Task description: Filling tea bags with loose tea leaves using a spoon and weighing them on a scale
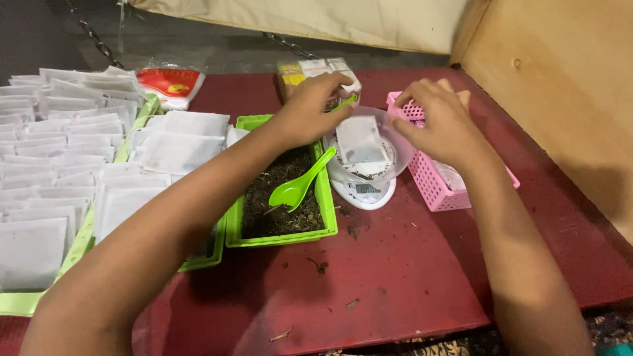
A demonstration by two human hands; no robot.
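**Two hands at a filter bag on the kitchen scale**

A small white paper filter bag (361,140) sits upright in the clear round bowl (399,153) on top of a white digital kitchen scale (361,191), at the far middle of the dark red tabletop (395,277). The bag looks very light, thin and limp; it would crumple or tip at a careless touch, and its open top edge seems the sensible place to pinch it, with a finger on each side.

The person's left hand (308,109) hovers over the bag's upper left corner, fingers curled together around the handle of a small green plastic spoon (347,101), whose tip pokes out towards the bowl. The right hand (443,122) comes in from the other side, fingers bent and close together at the bag's right edge; whether it actually pinches the paper cannot be told from this view.

Just beside the scale, a green rectangular plastic tray (280,234) holds dark loose dried leaves, with a second, larger green plastic spoon (300,184) lying in it. A pink plastic mesh basket (432,184) stands to the right of the scale. Rows of flat white filled bags (59,171) lie in green trays on the left.
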